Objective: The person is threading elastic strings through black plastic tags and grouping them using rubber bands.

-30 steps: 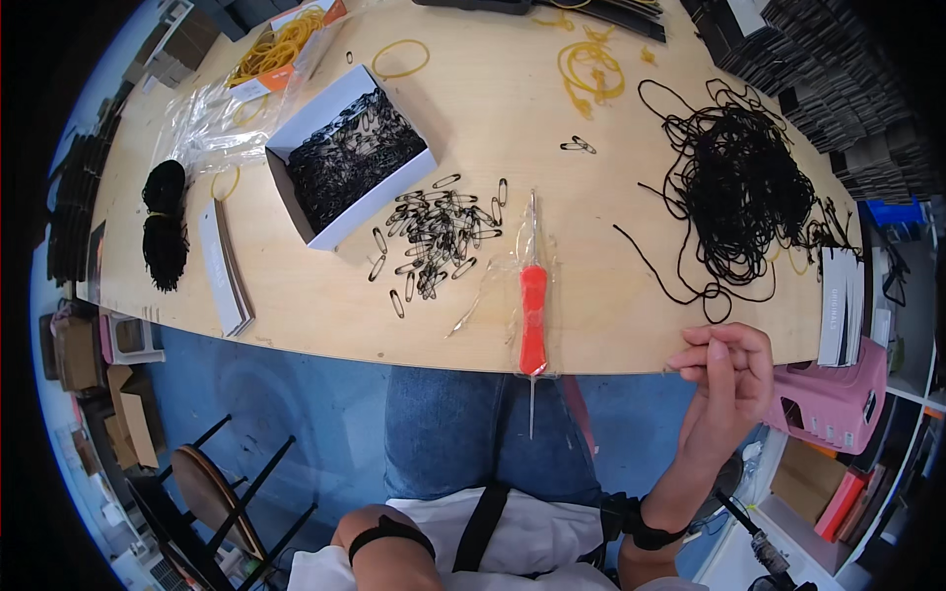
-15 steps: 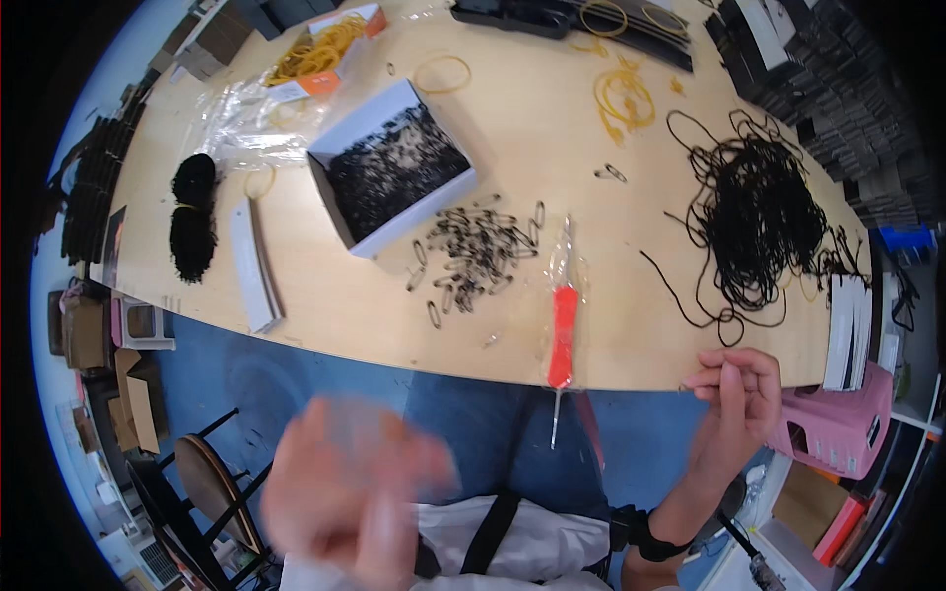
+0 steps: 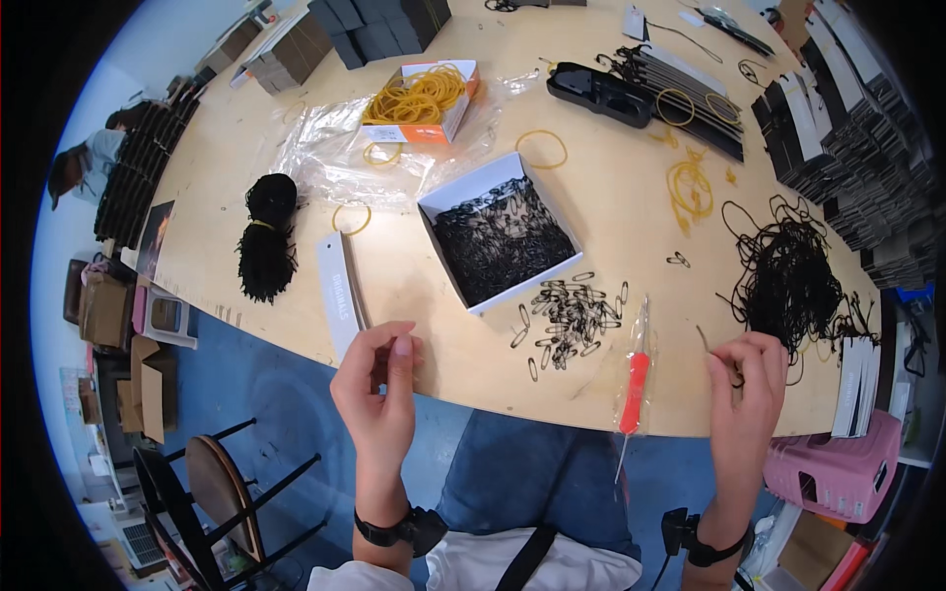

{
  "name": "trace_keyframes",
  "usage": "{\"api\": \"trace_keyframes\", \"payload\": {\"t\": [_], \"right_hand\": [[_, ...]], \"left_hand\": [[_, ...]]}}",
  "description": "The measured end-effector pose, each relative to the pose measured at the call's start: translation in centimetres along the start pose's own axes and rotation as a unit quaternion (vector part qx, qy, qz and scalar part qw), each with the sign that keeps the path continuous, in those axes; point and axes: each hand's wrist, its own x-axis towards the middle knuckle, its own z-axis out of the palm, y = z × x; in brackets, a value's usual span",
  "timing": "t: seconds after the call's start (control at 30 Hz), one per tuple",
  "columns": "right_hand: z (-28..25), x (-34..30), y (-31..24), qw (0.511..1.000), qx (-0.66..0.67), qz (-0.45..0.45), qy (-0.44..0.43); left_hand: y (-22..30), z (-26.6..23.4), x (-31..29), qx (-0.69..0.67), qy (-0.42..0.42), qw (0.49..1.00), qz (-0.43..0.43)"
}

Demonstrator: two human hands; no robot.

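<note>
My left hand [image 3: 377, 394] is over the table's front edge, its fingers curled and the thumb tip against the index finger; anything in that pinch is too small to see. Right beside it lies a stack of long white-grey printed tags [image 3: 338, 286]. My right hand [image 3: 747, 389] is closed on a black cord [image 3: 702, 337], whose short end sticks up past the fingertips. Behind that hand spreads a tangled heap of black cords [image 3: 793, 281]. Between my hands lie a loose pile of small black safety pins [image 3: 567, 320] and a red-handled awl [image 3: 636, 379] in clear plastic.
A white box [image 3: 507, 236] full of black pins stands mid-table. Beyond are a box of yellow rubber bands [image 3: 419, 103], clear plastic bags [image 3: 325, 148] and a black cord bundle [image 3: 266, 236]. Stacked dark cards [image 3: 838, 128] line the right side. A pink stool [image 3: 833, 463] stands below.
My left hand has come up from near my lap to the table edge by the tags. A cord end now shows above my right hand. The whole view has shifted.
</note>
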Motion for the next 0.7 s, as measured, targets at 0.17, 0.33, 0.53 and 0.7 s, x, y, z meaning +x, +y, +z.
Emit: {"api": "trace_keyframes", "payload": {"t": [0.17, 0.33, 0.53, 0.7], "right_hand": [[0.7, 0.1, -0.7, 0.995, -0.039, -0.090, 0.027], [0.4, -1.6, -2.9, 0.992, 0.114, -0.052, 0.013], [1.0, -1.4, -4.1, 0.980, 0.195, -0.016, -0.024], [0.1, -1.5, -3.7, 0.986, 0.137, -0.004, -0.094]], "left_hand": [[0.0, 0.4, 0.2, 0.019, 0.019, 1.000, 0.009], [0.5, 0.4, 0.4, 0.038, 0.023, 0.999, -0.004], [1.0, 0.3, 0.7, 0.063, 0.004, 0.998, -0.012], [1.4, 0.6, 0.8, 0.080, 0.009, 0.996, -0.025]]}}
